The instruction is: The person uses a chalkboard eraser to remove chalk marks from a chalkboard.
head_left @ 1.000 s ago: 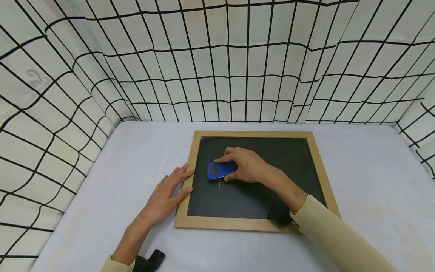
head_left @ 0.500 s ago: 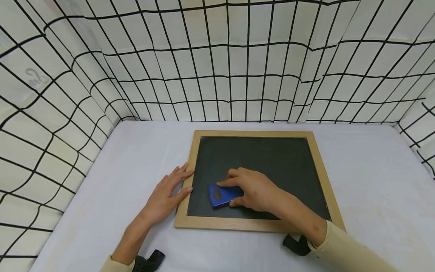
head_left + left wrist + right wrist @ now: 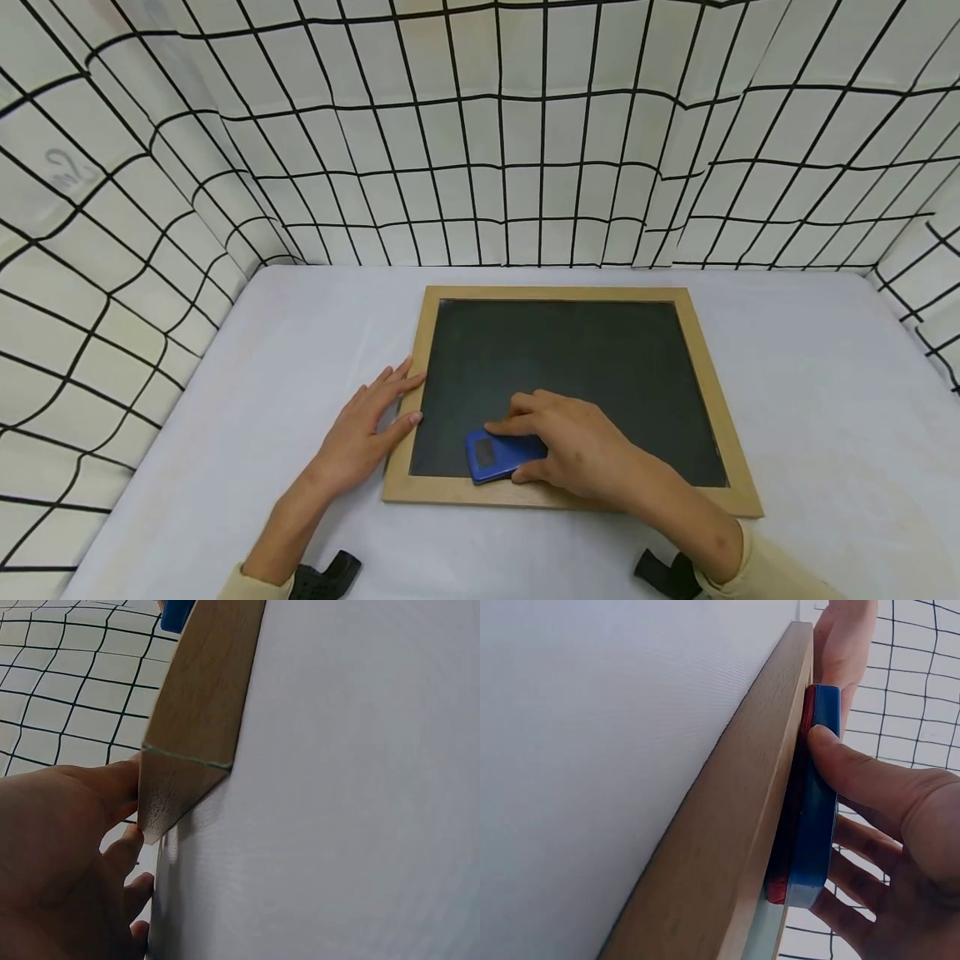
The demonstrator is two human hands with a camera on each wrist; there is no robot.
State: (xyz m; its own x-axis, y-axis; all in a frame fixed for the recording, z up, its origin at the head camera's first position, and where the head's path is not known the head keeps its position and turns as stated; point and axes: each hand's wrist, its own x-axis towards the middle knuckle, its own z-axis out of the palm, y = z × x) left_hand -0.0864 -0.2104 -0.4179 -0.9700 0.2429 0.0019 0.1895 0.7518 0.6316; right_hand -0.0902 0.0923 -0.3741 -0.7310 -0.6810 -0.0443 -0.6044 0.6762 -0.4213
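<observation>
A small chalkboard with a light wooden frame lies flat on the white-covered table. My right hand grips a blue chalkboard eraser between thumb and fingers, near the board's lower left edge. In the right wrist view the eraser shows a dark red felt side towards the board, right beside the wooden frame. My left hand rests with straight, spread fingers against the frame's left side. The left wrist view shows its fingers touching the frame's corner.
White walls with a black grid stand behind and to the left of the table. Black camera mounts sit at both wrists.
My right hand has drawn the eraser down the board towards its lower edge. The short light mark below the eraser a second ago no longer shows. My left hand stays put.
</observation>
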